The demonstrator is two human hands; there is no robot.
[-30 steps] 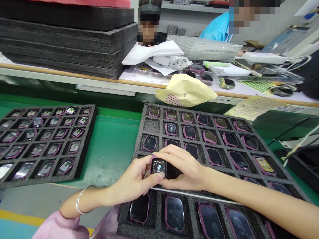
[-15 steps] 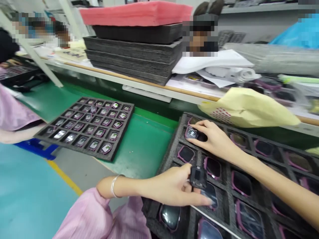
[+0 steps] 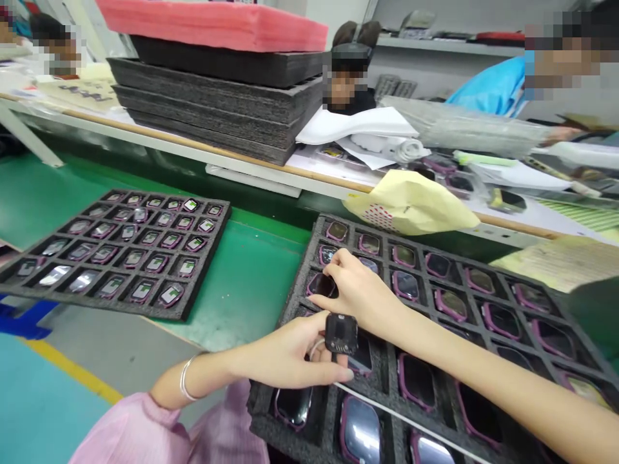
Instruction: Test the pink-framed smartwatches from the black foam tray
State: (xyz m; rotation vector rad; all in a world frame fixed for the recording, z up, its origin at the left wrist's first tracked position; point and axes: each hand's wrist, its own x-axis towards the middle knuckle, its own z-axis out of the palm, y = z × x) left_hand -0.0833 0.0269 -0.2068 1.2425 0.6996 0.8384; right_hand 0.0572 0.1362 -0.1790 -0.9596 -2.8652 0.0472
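In my left hand, fingers curl around a small black square device with a row of small contacts along its lower edge. From beneath that hand a thin white cable runs over the tray to the lower right. My right hand reaches across, thumb and forefinger closed on the edges of a dark-screened smartwatch with a purple frame, in its tray compartment. Just beyond lies a watch with white marks on its screen. The black foam tray holds many similar watches; my hands hide some.
Another foam tray of watches lies to the left on the green bench. Behind, a shelf carries stacked black foam trays under pink foam. A yellow bag overhangs my tray's far edge. People sit opposite.
My right hand has left the watch with the marked screen and moved to the watch nearer me. My left hand still holds the black device. The view has swung right.
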